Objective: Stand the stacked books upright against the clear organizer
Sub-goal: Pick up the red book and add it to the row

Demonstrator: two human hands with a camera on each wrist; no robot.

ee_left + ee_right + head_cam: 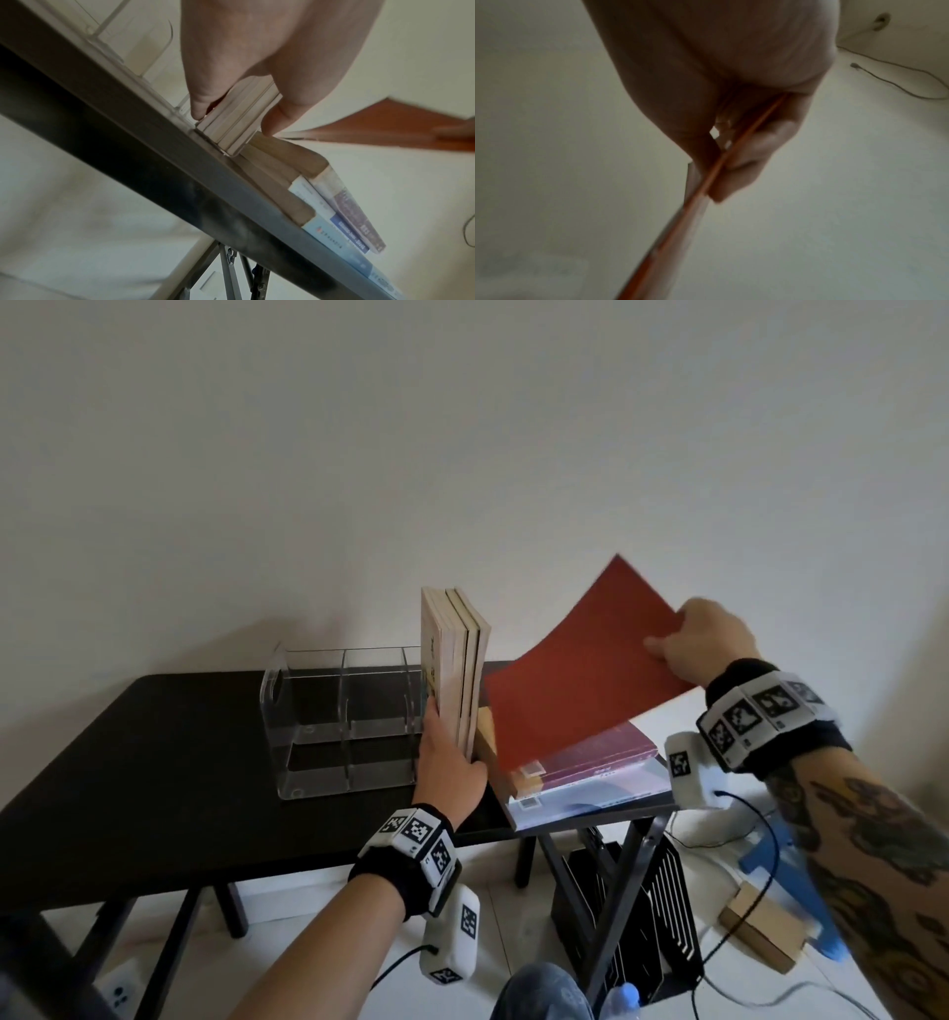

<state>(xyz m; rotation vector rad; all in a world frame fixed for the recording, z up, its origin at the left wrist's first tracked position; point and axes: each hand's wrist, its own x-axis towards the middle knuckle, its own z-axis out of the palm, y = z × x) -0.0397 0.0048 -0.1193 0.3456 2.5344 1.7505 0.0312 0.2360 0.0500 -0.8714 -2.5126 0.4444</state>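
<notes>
A few thin books (457, 670) stand upright on the black table (154, 762), against the right side of the clear organizer (339, 721). My left hand (447, 762) grips their near edge, fingers on the organizer side and thumb on the right; the left wrist view shows that grip on the page edges (239, 121). My right hand (703, 644) pinches the upper right corner of a thin red book (580, 675), lifted and tilted above the flat stack (590, 778) at the table's right end. The right wrist view shows the red book (706, 186) edge-on between thumb and fingers.
The organizer has several empty compartments. Under the table's right end stands a black slotted case (647, 916). On the floor lie cables (739, 947), a brown box (765, 932) and a blue stool (785, 870). A white wall rises behind the table.
</notes>
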